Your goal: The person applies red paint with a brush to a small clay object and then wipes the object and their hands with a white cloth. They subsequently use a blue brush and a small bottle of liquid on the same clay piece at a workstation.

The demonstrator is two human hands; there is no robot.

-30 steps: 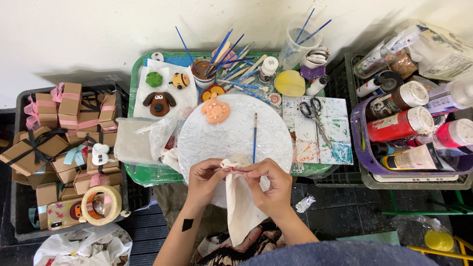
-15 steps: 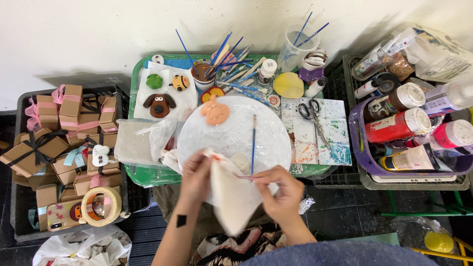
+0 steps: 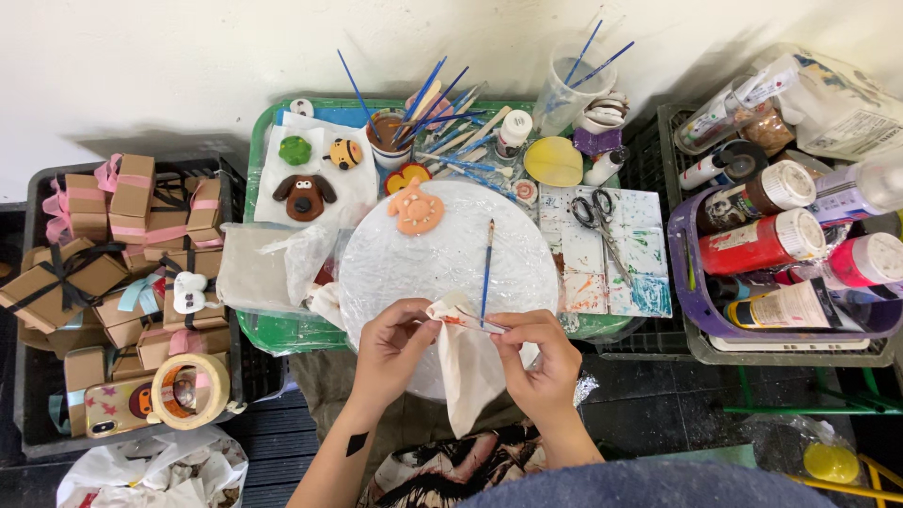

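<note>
At my far left a crate of small brown gift boxes (image 3: 89, 273) sits within reach, tape roll (image 3: 191, 390) in front. My left hand (image 3: 393, 346) pinches the white cloth (image 3: 467, 372) up top so it hangs taut over the wrapped round board (image 3: 442, 259), while my right hand (image 3: 536, 356) grips a thin brush tip (image 3: 482, 321) through the cloth to wipe it, I judge. Half a second ago the cloth was spread wider and my hands sat lower. Paint bottles (image 3: 762, 242) fill the basket on my right.
</note>
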